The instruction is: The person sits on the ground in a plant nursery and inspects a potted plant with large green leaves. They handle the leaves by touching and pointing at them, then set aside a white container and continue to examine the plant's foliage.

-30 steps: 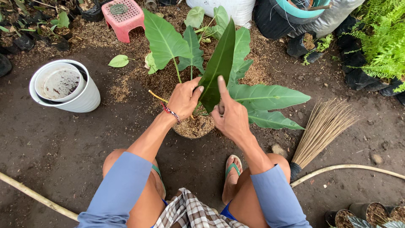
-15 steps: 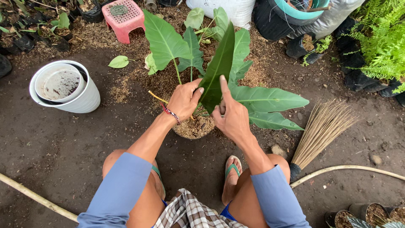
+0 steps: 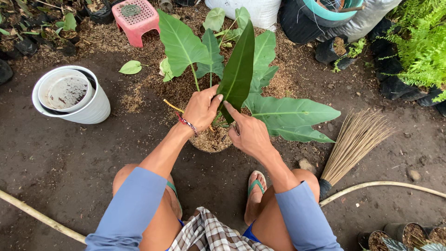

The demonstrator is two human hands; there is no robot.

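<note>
left hand: fingers curled, gripping | right hand: forefinger extended, thumb forward
</note>
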